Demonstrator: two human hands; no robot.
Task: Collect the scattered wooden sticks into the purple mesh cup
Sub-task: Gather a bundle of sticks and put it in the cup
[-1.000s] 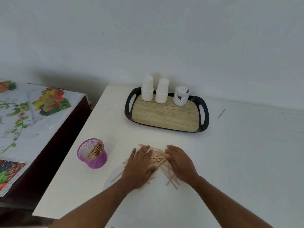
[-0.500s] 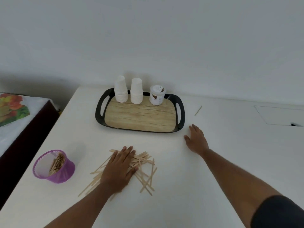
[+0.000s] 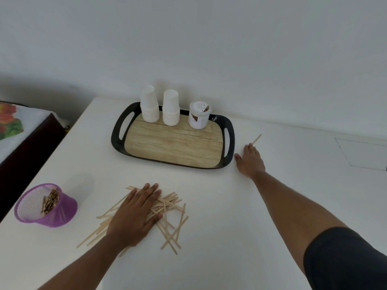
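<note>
Sticks (image 3: 167,208) lie near the purple mesh cup (image 3: 47,206) under my flat, spread left hand (image 3: 136,214); my right hand (image 3: 250,161), fingers extended, touches a stray stick (image 3: 257,139) well beyond it.

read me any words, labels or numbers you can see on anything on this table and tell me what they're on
No text here can be read.
White lidded tub on the black tray: its label has print and a brown picture, too small and blurred to read.
Two stacks of white paper cups: no print visible.
Purple mesh cup and wooden sticks: no markings visible.
</note>
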